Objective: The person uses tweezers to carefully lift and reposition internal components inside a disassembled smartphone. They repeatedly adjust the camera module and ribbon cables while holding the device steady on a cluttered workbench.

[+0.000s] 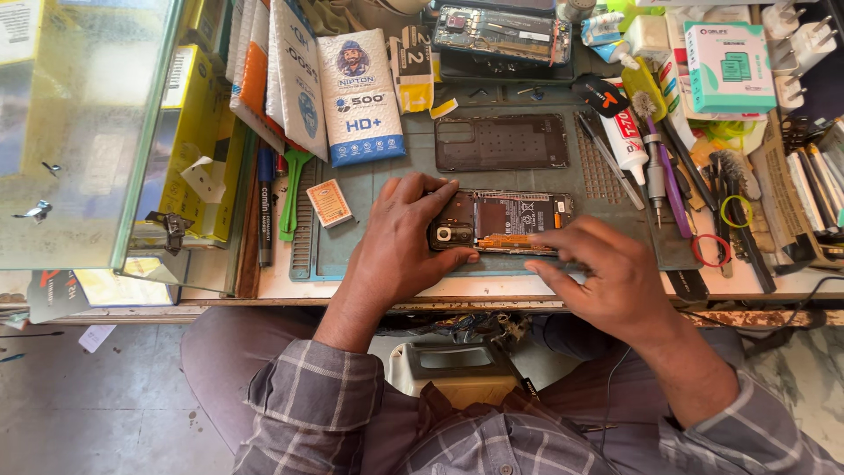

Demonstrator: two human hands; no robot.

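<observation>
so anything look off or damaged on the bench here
The opened phone under the left hand and right hand lies with its insides exposed; its back cover lies apart on the mat. Tools lie jumbled beside it.

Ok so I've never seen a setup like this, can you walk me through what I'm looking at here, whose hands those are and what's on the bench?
One picture, from a camera worn on a person's head, looking down at their own two bare hands; no machine. The left hand rests on the camera end of an opened phone, its insides showing. The right hand touches the phone's lower edge; whether it holds a tool I cannot tell. The phone lies on a grey mat. Above it lies a dark back cover. To the right lie a glue tube and tools; to the left, a green pry tool.
</observation>
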